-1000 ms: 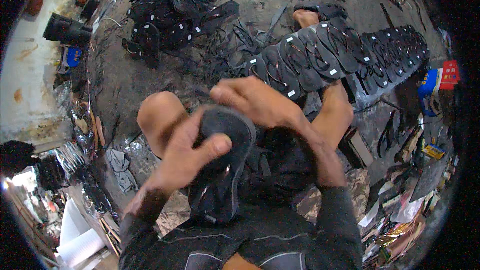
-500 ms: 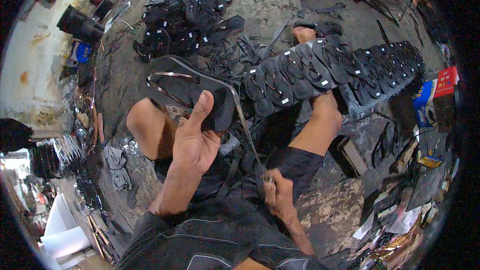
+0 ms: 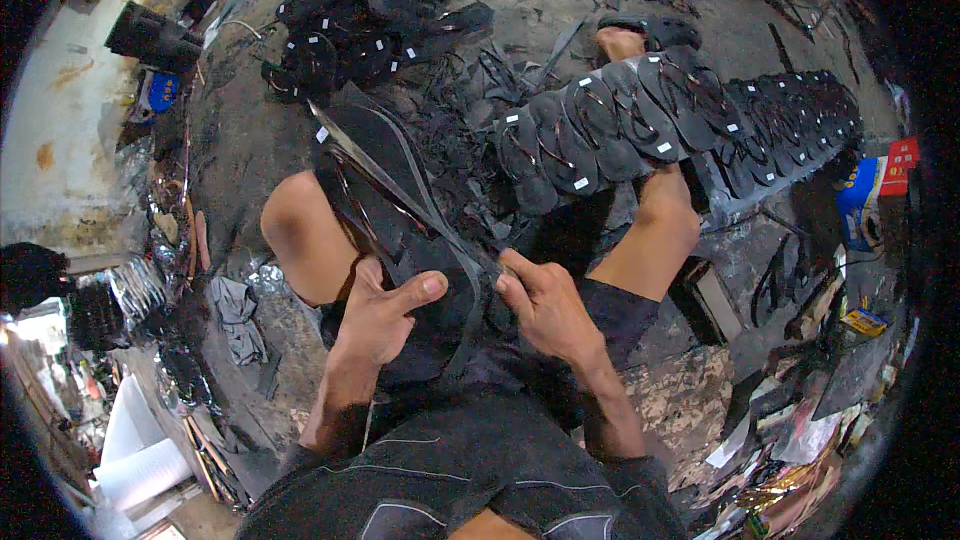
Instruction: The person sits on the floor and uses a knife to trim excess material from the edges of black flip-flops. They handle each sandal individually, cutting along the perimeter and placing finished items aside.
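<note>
My left hand (image 3: 385, 315) grips a black flip-flop (image 3: 380, 140) at its near end, thumb on top and fingers hidden underneath. The flip-flop has thin shiny straps and points away from me, above my lap. My right hand (image 3: 550, 305) is closed round the near end of what looks like a long, narrow knife (image 3: 352, 148). Its blade slants up and left across the flip-flop to a pale tip. A thin, dark rubber strip (image 3: 472, 315) curves along the sole's right side and hangs toward my lap; whether it is still joined cannot be told.
A row of black flip-flops (image 3: 620, 130) runs over my right leg. Behind it, more stand packed together (image 3: 800, 130). A heap of flip-flops (image 3: 370, 10) lies at the far left, with rubber scraps (image 3: 500, 80) nearby. Blue and red boxes (image 3: 868, 200) stand at right.
My right hand has risen from my lap toward the flip-flop, and the blade now lies across it. My left hand has come lower, its thumb now down on the sole. The flip-flop has turned.
</note>
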`<state>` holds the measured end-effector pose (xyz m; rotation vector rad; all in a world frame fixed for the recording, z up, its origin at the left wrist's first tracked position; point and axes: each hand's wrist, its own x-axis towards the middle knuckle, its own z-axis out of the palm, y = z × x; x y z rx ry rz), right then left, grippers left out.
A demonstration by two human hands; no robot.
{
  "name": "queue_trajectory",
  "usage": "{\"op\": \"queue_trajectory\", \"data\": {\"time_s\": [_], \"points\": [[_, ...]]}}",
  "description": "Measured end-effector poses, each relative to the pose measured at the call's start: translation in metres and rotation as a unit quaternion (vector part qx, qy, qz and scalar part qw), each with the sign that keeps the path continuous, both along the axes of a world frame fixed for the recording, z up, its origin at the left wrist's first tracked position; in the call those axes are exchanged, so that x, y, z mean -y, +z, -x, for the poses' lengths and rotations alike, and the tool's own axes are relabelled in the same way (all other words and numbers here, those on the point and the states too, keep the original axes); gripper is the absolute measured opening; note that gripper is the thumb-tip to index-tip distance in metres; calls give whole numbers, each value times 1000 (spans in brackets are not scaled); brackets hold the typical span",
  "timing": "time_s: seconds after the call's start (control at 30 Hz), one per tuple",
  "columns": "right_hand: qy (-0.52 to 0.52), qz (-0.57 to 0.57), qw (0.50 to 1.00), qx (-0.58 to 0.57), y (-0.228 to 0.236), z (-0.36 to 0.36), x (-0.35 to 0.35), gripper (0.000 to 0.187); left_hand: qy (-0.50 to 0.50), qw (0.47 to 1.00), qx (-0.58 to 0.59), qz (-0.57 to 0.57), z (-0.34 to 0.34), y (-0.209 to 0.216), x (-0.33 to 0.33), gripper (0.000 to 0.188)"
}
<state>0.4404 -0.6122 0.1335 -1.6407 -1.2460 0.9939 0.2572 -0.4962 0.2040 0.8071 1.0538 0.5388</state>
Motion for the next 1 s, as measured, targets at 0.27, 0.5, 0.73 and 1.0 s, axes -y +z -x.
{"op": "queue_trajectory", "data": {"time_s": [0.27,0.5,0.73,1.0], "points": [[-55,-91,993,43,-16,-7,-114,36,-37,999,8,0,12,2,-4,78],[-199,-159,966,-29,-18,-48,-178,45,-213,969,-115,-53,37,-11,-9,83],[-164,-101,958,-213,29,2,-66,31,-72,981,-27,-181,-35,13,-36,39],[-48,14,999,-20,21,28,111,19,-16,1000,-23,14,8,31,-29,23]]}}
